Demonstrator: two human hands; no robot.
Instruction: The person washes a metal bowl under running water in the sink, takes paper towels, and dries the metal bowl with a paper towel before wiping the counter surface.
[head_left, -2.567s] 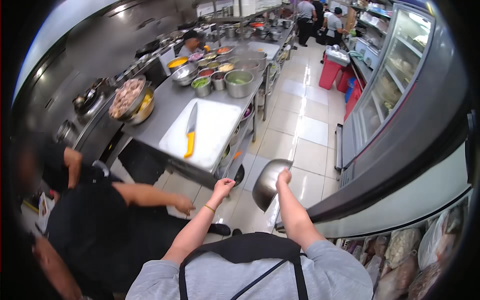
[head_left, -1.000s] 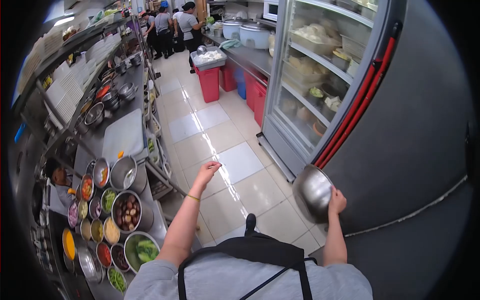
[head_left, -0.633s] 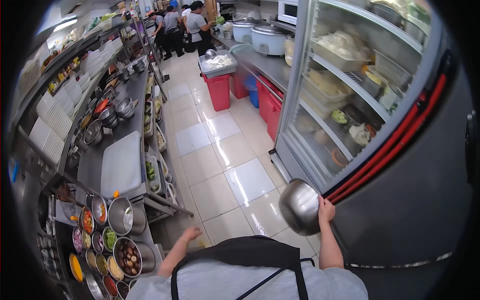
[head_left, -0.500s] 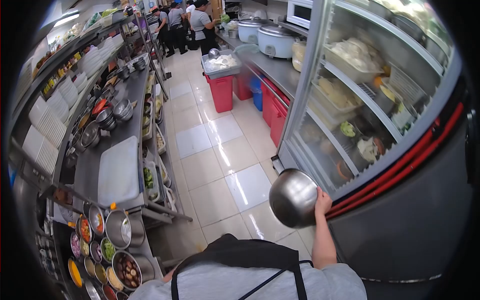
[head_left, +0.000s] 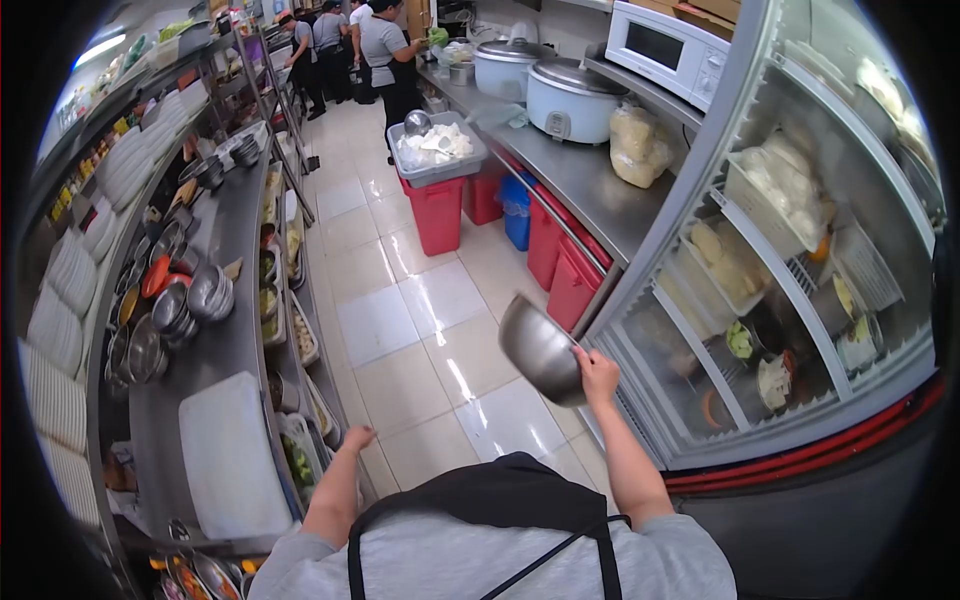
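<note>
Your right hand (head_left: 600,376) grips the steel bowl (head_left: 546,352) by its rim, tilted, near the fridge (head_left: 782,275); one-sided hold could slip, veering right could knock the fridge. Left hand (head_left: 358,437): can't tell grip.

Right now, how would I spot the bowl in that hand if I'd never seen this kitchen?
Find the glass-door fridge at the picture's right. Left of its lower part, the person's right hand grips a tilted metal bowl by its edge. Unlike the stacked bowls on the left counter, it is held above the floor.
</note>
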